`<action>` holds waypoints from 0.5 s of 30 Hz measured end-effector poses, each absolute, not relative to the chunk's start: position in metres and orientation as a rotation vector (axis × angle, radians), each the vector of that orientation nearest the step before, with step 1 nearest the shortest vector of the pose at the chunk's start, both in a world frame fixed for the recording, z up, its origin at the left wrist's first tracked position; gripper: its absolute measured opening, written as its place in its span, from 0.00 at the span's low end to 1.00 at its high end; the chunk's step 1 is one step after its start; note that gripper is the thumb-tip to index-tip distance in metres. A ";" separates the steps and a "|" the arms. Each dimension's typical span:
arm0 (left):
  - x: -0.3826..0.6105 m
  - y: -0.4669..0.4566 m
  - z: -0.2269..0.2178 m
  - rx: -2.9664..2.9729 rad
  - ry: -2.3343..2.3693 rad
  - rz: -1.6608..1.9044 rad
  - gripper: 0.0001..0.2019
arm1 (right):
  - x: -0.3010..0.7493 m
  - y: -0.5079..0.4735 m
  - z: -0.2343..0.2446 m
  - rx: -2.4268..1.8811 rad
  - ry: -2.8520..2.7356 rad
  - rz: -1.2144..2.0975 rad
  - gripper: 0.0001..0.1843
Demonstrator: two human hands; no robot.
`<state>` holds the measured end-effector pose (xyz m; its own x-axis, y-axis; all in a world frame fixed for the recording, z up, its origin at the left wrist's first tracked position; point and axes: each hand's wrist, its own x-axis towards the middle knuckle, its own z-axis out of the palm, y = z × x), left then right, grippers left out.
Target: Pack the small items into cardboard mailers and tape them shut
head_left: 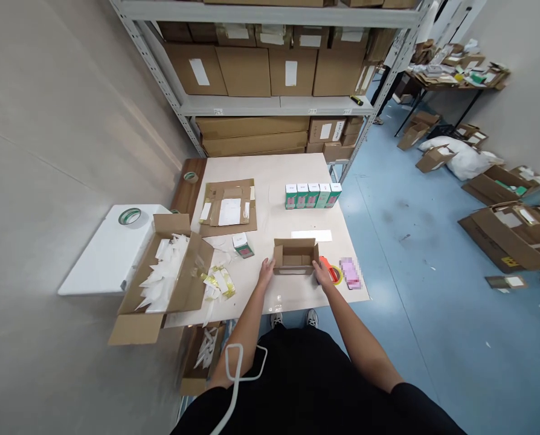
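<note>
A small open cardboard box (296, 260) stands at the front of the white table (270, 296), its inside showing no contents. My left hand (266, 272) grips its left side and my right hand (321, 273) its right side. Just right of my right hand lie an orange-red tape dispenser (328, 266) with yellow tape and a pink blurred item (350, 273). Behind the box is a white strip (311, 235). Farther back stands a row of several green-and-white small boxes (313, 196). A similar green-and-white box (243, 245) sits alone to the left.
Flattened cardboard (229, 207) lies at the table's back left. A large carton (179, 287) full of white paper pieces stands left, near crumpled packaging (222, 283). Shelving (279, 106) with cartons rises behind. Cartons (514, 235) litter the blue floor at right.
</note>
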<state>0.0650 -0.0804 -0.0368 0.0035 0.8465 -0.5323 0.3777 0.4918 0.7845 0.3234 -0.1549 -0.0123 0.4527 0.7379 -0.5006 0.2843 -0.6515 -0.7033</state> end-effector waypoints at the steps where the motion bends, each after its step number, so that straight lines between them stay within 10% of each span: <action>1: 0.067 -0.080 -0.034 1.084 1.628 0.473 0.37 | 0.328 -0.153 -0.012 -2.185 -0.895 1.148 0.36; 15: 0.114 -0.069 0.008 1.764 1.363 0.396 0.13 | 0.323 -0.116 0.006 -2.026 -1.803 1.014 0.34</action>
<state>0.1141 -0.0691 0.0075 0.3557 0.9033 -0.2398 0.6345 -0.0450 0.7716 0.3230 -0.1159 0.0056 -0.0055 0.9436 -0.3311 0.7729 -0.2062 -0.6001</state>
